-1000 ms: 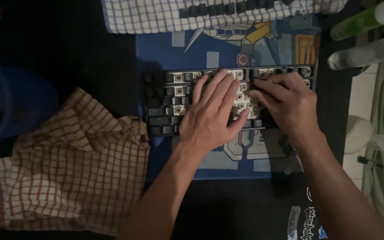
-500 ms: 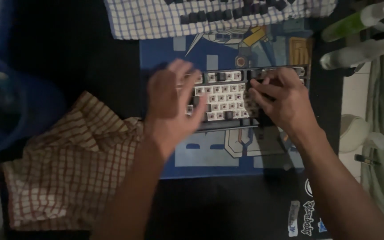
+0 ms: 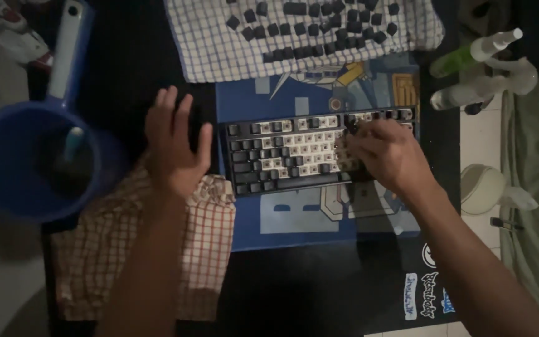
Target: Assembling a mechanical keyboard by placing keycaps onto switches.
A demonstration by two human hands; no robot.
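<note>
Nearest, at the left, a red-checked cloth (image 3: 151, 249) lies crumpled on the dark table (image 3: 319, 293), its right edge overlapping the blue printed desk mat (image 3: 294, 218). The left hand (image 3: 173, 146) is over the cloth's far edge, just left of the keyboard and apart from it, its fingers spread flat and released, gripping nothing. The mechanical keyboard (image 3: 294, 153) sits across the middle of the mat; many of its dark keycaps are off, so pale switches show in its centre. The right hand (image 3: 385, 156) rests on the keyboard's right end with fingers curled down onto the keys; whether they pinch a keycap cannot be told in the dim light. To the left, a blue plastic dipper (image 3: 26, 156) with a long handle stands beside the table. At the right edge lies a white rounded object (image 3: 485, 187), and farther off two spray bottles (image 3: 481, 68). Farthest, a blue-checked cloth (image 3: 219, 43) is spread beyond the mat, with loose dark keycaps (image 3: 319, 22) scattered over it.
</note>
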